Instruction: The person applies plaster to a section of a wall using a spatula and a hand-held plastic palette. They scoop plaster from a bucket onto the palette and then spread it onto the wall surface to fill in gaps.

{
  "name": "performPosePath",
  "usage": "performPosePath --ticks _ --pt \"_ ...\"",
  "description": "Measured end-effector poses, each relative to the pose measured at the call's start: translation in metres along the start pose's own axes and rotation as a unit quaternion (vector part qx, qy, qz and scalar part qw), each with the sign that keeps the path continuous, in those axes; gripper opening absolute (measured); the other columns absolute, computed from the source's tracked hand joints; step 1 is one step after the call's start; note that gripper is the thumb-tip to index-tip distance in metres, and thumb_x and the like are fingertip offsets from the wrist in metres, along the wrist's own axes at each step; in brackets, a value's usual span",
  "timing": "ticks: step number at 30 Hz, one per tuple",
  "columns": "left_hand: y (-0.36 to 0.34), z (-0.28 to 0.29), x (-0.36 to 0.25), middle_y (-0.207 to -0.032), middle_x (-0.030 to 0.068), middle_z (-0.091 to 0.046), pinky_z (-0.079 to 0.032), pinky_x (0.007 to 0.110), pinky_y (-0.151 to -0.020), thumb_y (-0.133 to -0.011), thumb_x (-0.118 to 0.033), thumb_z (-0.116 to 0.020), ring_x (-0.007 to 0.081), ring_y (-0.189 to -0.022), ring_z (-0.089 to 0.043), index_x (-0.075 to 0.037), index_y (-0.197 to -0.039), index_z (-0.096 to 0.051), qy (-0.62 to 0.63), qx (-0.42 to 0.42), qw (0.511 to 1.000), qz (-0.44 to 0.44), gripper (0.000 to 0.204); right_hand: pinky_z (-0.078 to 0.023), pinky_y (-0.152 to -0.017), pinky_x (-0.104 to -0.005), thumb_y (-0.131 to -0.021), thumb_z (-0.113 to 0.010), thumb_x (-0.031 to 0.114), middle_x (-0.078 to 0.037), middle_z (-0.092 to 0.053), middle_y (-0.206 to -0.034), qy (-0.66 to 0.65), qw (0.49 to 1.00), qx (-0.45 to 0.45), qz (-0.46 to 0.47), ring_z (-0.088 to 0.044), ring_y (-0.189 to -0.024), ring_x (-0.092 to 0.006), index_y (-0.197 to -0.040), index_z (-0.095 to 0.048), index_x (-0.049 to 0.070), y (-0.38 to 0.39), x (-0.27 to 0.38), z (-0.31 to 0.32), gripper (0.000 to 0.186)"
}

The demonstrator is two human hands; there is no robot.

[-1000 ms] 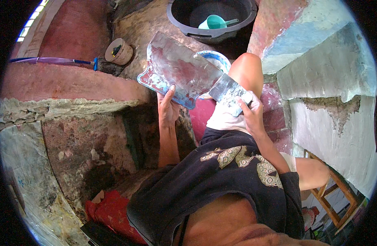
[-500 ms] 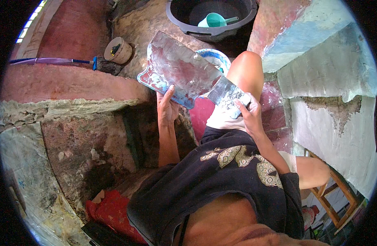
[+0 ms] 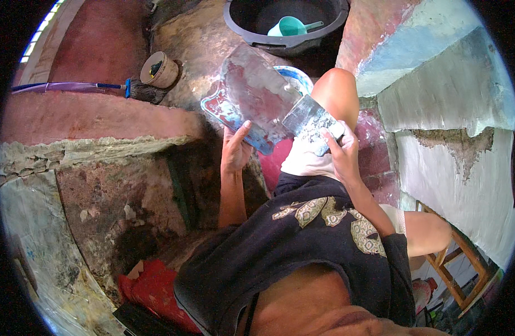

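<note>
My left hand (image 3: 235, 150) is closed on the lower edge of a wide putty spreader (image 3: 257, 84), its thumb on the near face. This spreader is a broad flat sheet with a scalloped blue edge, smeared with white and reddish residue. In my right hand (image 3: 345, 150) is a smaller putty knife (image 3: 309, 115), its flat blade speckled with white putty. The knife's blade overlaps the right side of the spreader; whether they touch, I cannot tell. Partly hidden behind the spreader is a blue-and-white bowl (image 3: 300, 75).
A large black tub (image 3: 268, 43) holding a turquoise dipper (image 3: 288, 26) stands ahead. A beige bucket (image 3: 163, 74) and a broom (image 3: 140, 91) lie left, beside a low ledge (image 3: 101, 115). A grey-plastered wall (image 3: 445, 103) rises at right, above a wooden frame (image 3: 464, 269).
The spreader and my left hand have shifted slightly right and the spreader has turned a little. The putty knife overlaps it slightly more. Both hands keep their hold.
</note>
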State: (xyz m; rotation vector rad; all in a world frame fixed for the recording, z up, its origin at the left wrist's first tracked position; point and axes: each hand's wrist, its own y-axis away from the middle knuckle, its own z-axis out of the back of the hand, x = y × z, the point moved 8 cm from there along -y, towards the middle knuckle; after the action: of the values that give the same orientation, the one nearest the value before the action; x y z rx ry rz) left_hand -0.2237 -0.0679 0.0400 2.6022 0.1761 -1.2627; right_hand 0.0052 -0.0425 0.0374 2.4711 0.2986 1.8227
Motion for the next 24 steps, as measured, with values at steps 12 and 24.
performPosePath --ticks 12,24 --pt "0.01 0.001 0.002 -0.105 0.0046 -0.05 -0.038 0.03 -0.081 -0.078 0.0 -0.05 0.015 -0.092 -0.05 -0.003 -0.113 -0.041 -0.09 0.076 0.992 0.043 0.036 -0.039 -0.059 -0.0197 -0.077 -0.056 0.005 0.0 -0.054 -0.073 0.01 0.998 0.045 0.047 -0.047 -0.066 -0.0039 -0.083 -0.051 0.002 -0.021 0.017 -0.025 0.008" --pt "0.0 0.008 -0.013 -0.107 0.0061 -0.051 -0.038 0.031 -0.082 -0.078 -0.002 -0.051 0.0167 -0.096 -0.049 -0.002 -0.113 -0.041 -0.063 0.02 0.998 0.009 0.036 -0.042 -0.062 -0.0207 -0.078 -0.055 0.007 -0.002 -0.055 -0.081 -0.054 0.996 0.065 0.003 -0.051 -0.071 -0.0065 -0.09 -0.051 0.002 -0.024 0.025 -0.035 0.013"
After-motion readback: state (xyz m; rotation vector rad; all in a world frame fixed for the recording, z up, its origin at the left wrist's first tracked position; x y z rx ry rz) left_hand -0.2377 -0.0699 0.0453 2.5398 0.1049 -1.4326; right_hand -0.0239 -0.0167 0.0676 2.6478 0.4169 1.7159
